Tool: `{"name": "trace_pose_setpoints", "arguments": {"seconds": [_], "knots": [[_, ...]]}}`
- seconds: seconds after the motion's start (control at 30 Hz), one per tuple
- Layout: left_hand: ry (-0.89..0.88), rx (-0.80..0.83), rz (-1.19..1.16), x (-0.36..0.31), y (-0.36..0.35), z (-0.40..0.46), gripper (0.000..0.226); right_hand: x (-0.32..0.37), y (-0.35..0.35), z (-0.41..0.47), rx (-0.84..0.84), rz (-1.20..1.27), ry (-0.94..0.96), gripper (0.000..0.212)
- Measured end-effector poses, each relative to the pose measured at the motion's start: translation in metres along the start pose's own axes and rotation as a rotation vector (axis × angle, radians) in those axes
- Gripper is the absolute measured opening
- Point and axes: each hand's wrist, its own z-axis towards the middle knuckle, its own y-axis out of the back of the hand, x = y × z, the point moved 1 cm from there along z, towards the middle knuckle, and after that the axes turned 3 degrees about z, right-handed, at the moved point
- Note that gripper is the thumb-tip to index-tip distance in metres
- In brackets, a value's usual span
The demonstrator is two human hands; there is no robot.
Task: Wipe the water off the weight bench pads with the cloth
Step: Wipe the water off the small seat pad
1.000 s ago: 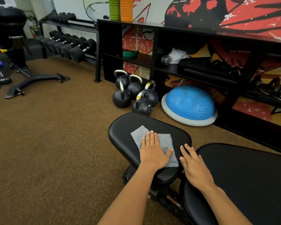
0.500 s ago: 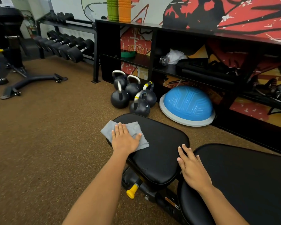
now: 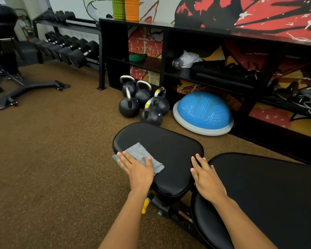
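Pressing flat with fingers spread, the left hand [image 3: 139, 170] holds a thin grey cloth [image 3: 141, 156] against the near left edge of the small black padded vinyl seat pad [image 3: 166, 153], one corner of the cloth hanging just past the pad's rim. The right hand [image 3: 207, 178] lies open and flat, fingers spread and gripping nothing, across the gap where that seat pad meets the larger black padded back pad [image 3: 269, 198]. Both pads have a smooth, faintly glossy surface; whether water sits on them cannot be told. Under the seat pad a yellow-tipped adjustment knob [image 3: 145, 205] pokes out of the black metal frame. The floor is speckled brown rubber matting [image 3: 52, 159]. Beyond the seat pad stand five black round kettlebells [image 3: 144, 103] in a cluster, just beside a blue half-dome balance trainer with a grey rim [image 3: 203, 112]. Behind them runs a long black shelving unit [image 3: 165, 51] in front of a red, black and white wall mural [image 3: 258, 13], with a green and an orange foam roller [image 3: 126, 8] upright on top. To the left, a rack of black dumbbells [image 3: 66, 49] lines the wall.
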Motion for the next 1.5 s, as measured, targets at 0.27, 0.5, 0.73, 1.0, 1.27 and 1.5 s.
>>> {"name": "trace_pose_setpoints", "arguments": {"seconds": [0.27,0.5,0.73,1.0,1.27,1.5], "knots": [[-0.015,0.010,0.067,-0.007,-0.025,-0.058,0.084,0.000,0.001,0.000,-0.001,-0.003,-0.001,0.049],[-0.137,-0.010,0.427,-0.014,-0.040,-0.079,0.076,-0.002,0.005,0.004,-0.006,0.176,-0.031,0.046],[-0.382,0.109,0.718,-0.033,-0.058,-0.066,0.076,-0.006,0.023,-0.004,-0.146,0.479,-0.117,0.043],[-0.713,0.241,0.873,-0.036,-0.053,-0.065,0.075,-0.016,0.037,-0.029,-0.247,0.502,-0.217,0.035],[-0.948,0.252,0.871,-0.005,-0.029,-0.057,0.073,-0.017,0.054,-0.063,-0.355,0.558,-0.227,0.031],[-0.724,0.172,0.607,0.023,0.000,-0.042,0.085,-0.019,0.085,-0.106,-0.486,0.645,-0.245,0.027]]}}
